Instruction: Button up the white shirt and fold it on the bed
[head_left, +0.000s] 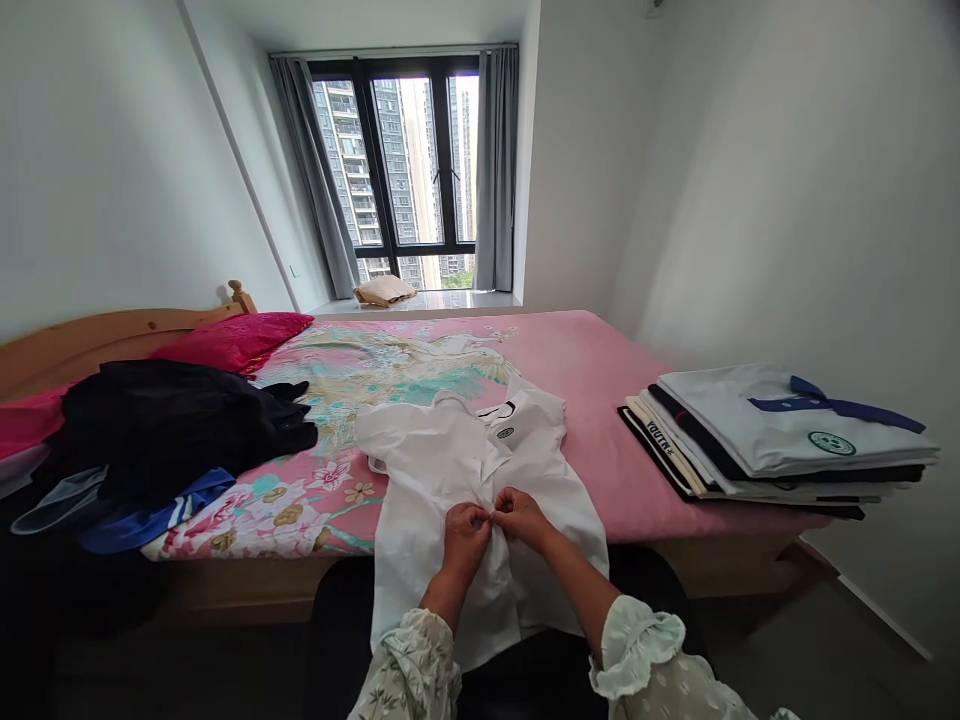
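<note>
A white short-sleeved shirt [427, 480] with a small dark green badge on its chest lies partly on the bed's edge and hangs down toward me. Its front placket runs down the middle. My left hand [465, 540] pinches the placket cloth from the left. From the right, my right hand [519, 518] pinches the same spot, its fingertips meeting those of the left. Any button between the fingers is too small to make out.
A stack of folded shirts [780, 440] sits on the bed's right side. At left lies a heap of dark clothes [180, 420], with a red pillow [232, 340] behind it. A pink flowered sheet [570, 350] covers the bed. Folded beige cloth [385, 291] rests on the windowsill.
</note>
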